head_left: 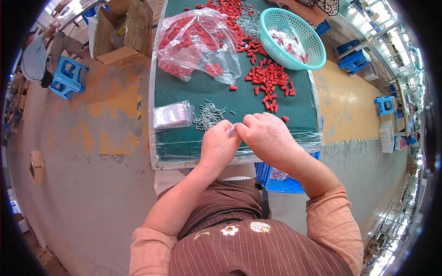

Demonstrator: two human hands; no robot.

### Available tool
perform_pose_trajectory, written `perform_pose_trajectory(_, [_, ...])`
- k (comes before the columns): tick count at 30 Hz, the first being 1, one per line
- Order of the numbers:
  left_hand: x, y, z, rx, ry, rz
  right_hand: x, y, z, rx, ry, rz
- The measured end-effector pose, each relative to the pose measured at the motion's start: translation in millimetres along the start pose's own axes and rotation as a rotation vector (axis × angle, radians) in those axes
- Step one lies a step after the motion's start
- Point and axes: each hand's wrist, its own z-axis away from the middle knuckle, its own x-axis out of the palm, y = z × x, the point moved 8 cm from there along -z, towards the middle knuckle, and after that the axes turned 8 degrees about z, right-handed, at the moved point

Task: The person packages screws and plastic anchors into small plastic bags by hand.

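Observation:
Close to the table's near edge, my left hand (219,144) and my right hand (264,135) meet, fingertips pinched together. A bit of a small clear plastic bag (231,131) shows between them; the rest of it is hidden by my fingers. Just beyond my left hand lies a pile of small metal screws (209,116). A stack of flat clear bags (171,115) sits to the left of the pile. Red plastic caps (270,79) are scattered past my right hand, with one lone red cap (285,118) beside it.
A large clear bag of red caps (195,43) stands on the green table (184,149). At the far right a person's arm (306,10) is behind a turquoise basket (267,39) holding small packs. A blue crate (283,184) sits under the near edge. Left are a cardboard box (133,27) and blue stool (69,76).

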Motion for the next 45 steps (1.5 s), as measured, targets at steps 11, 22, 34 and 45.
perform_pose_trajectory(11, [-5, -1, -1, -0.022, 0.022, 0.027, -14, 26, 19, 0.117, 0.248, -0.446])
perform_pose_trajectory(22, [3, -4, 1, -0.092, -0.042, 0.091, -2, 21, 27, 0.141, 0.27, -0.383])
perform_pose_trajectory(34, [23, -6, 10, -0.094, -0.243, 0.579, 16, 34, 35, 0.222, 0.204, -0.593])
perform_pose_trajectory(45, [17, -13, 14, -0.13, -0.221, 0.552, 54, 56, 58, 0.567, 0.245, -1.22])
